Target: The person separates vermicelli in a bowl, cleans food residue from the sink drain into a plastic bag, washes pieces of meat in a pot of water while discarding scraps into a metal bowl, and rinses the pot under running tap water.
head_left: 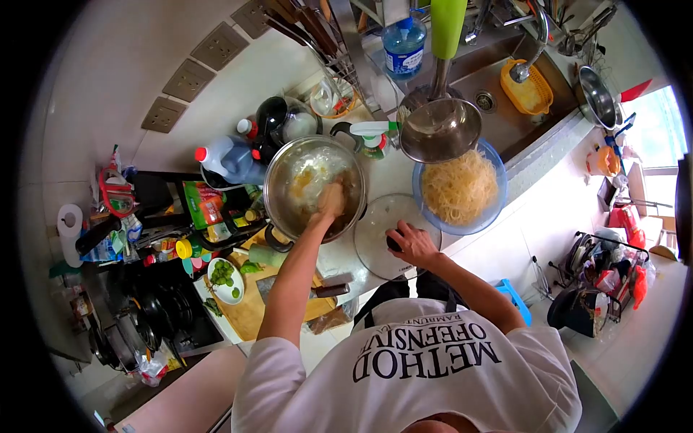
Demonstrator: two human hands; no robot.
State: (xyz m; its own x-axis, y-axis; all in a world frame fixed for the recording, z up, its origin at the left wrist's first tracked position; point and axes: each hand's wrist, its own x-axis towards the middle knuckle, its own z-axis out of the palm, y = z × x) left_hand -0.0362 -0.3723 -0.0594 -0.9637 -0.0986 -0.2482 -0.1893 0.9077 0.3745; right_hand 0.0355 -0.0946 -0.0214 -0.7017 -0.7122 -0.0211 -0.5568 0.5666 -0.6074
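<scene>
My left hand (330,201) reaches down inside a large steel pot (276,155) with a shiny, wet-looking interior and some yellowish matter in it. Its fingers are partly hidden, and I cannot make out whether they grip anything. To the right, my right hand (414,244) has its fingers closed on the black knob of a round glass lid (372,252), which lies at the counter's front edge. Beside that lid stands a translucent blue bowl (498,206) heaped with pale, thin noodles (459,189).
A steel ladle with a green handle (445,29) hangs over the noodle bowl. Left of the pot, a cleaver (303,290) and a plate of green pieces (226,280) rest on a cutting board (253,314). The sink (498,68) holds a yellow basket (525,90).
</scene>
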